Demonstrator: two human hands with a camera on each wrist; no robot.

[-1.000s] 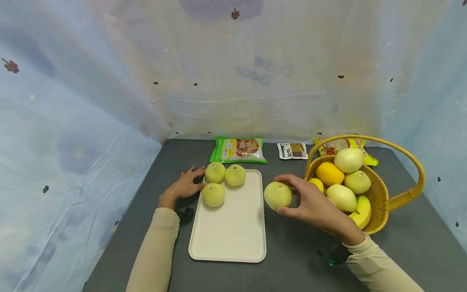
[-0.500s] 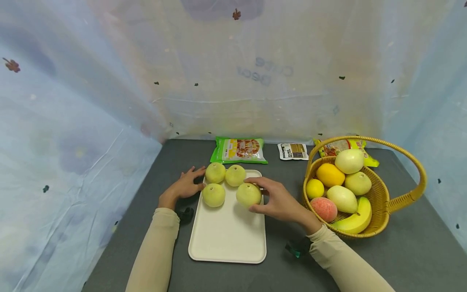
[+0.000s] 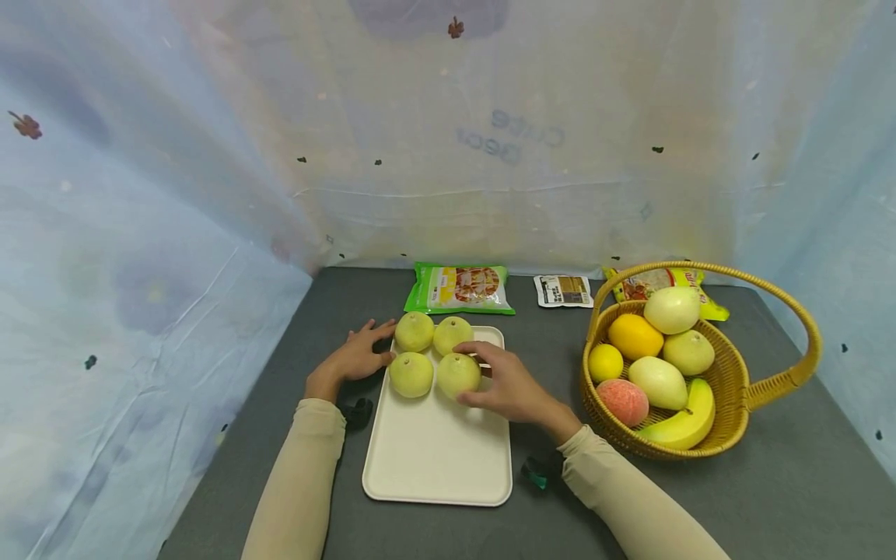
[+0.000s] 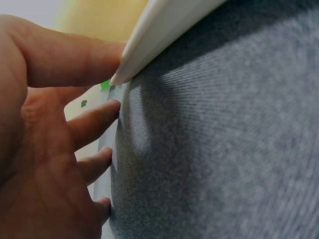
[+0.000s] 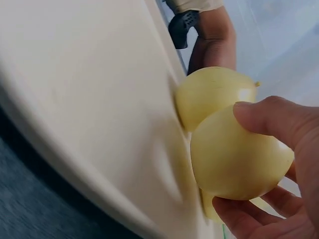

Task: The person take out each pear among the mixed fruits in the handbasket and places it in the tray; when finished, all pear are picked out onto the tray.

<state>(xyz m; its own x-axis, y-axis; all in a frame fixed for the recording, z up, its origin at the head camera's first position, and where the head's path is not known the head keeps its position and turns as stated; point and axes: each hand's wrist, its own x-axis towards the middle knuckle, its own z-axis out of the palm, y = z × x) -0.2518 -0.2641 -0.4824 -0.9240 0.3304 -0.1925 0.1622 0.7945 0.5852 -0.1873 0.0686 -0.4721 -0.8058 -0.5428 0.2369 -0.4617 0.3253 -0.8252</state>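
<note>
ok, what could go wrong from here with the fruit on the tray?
Rolling: the round green fruit in the right hand could roll on the flat tray if released.
Bumping: the near-left fruit sits close beside it and might get nudged.
Shifting: the left hand appears to touch the tray's edge; a push might move it.

pale sheets (image 3: 560, 218) with small leaf shapes are hanging around a dark table (image 3: 539, 513), making a little booth. they are hiding what kind of room this is.
</note>
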